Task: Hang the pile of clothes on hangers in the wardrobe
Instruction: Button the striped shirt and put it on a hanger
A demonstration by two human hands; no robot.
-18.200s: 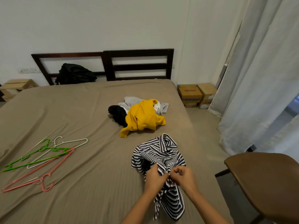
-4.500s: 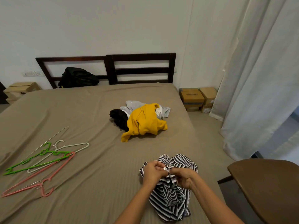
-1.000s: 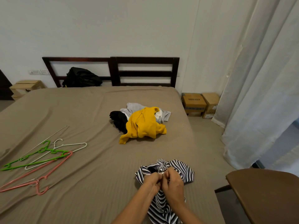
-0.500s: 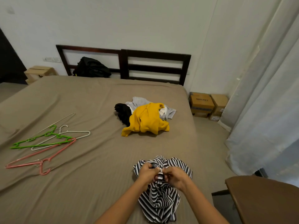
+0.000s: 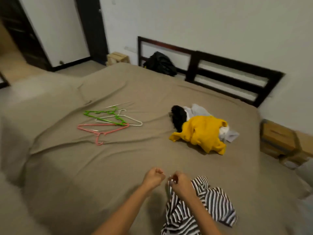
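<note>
Striped shirt (image 5: 211,204) pinched by right hand (image 5: 182,184), left hand (image 5: 153,178) fisted empty, hangers (image 5: 108,123) and yellow top (image 5: 203,133) beyond

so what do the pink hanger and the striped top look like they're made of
The pink hanger: likely moulded plastic, smooth, going by its thin, evenly coloured bars and same-coloured hook. The striped top: soft, thin fabric, matte; it crumples into loose folds. Knit or woven cannot be told.

Your striped shirt (image 5: 213,200) lies crumpled at 5 o'clock, its edge pinched in your right hand (image 5: 181,184). The yellow-topped pile (image 5: 201,133) sits at 2 o'clock. The green, white and pink hangers (image 5: 110,124) overlap flat at 10 o'clock.
</note>
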